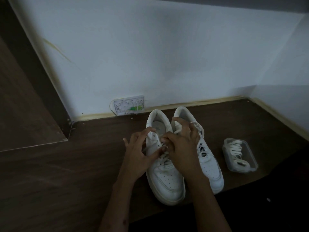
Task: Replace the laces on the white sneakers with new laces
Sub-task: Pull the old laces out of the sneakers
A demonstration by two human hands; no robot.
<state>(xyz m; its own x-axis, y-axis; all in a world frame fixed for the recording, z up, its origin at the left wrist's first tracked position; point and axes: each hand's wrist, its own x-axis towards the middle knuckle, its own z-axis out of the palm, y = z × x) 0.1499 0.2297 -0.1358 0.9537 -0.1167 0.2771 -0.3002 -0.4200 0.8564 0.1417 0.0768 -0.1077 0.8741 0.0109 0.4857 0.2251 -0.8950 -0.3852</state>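
While both hands work at the old lace on the left sneaker, left fingers pinching it, right grip unclear, unlacing seems underway; next, the lace must slide free of each eyelet before new laces leave their box.

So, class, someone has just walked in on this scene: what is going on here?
A person is working at the laces of the left-hand white sneaker, with the left hand and the right hand both over its eyelets, fingers curled at the lacing. The other sneaker stands beside it, still laced. A clear plastic box of white laces sits on the dark floor to the right, untouched.
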